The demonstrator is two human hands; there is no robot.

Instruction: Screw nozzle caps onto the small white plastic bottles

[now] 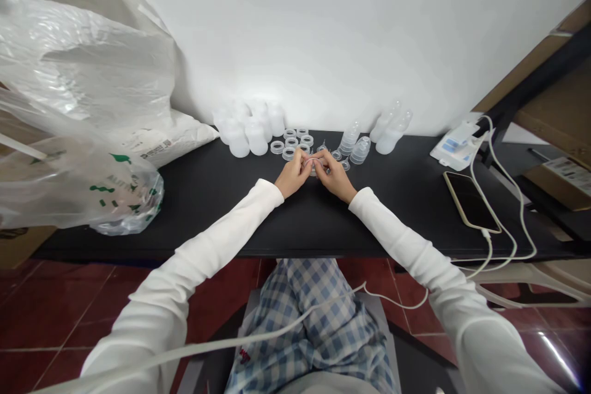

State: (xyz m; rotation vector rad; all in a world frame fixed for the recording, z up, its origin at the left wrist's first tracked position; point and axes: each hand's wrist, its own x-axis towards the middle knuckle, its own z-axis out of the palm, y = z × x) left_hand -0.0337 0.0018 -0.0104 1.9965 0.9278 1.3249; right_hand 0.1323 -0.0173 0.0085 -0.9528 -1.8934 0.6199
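Observation:
My left hand (294, 172) and my right hand (334, 174) meet over the black table. Their fingertips pinch a small translucent bottle ring (314, 167) between them; the fingers cover much of it, and whether a teat sits in it I cannot tell. Just beyond my left hand lie several loose bottle rings (290, 141). Close to my right fingers are several clear silicone teats (336, 155). Clear dome caps (360, 151) stand a little farther right.
White baby bottles (239, 138) cluster against the wall at the back left. Two capped bottles (388, 137) stand back right. Large plastic bags (124, 191) fill the left end. A phone (471, 202), cables and a white power strip (456, 144) lie right on the black table (221, 197).

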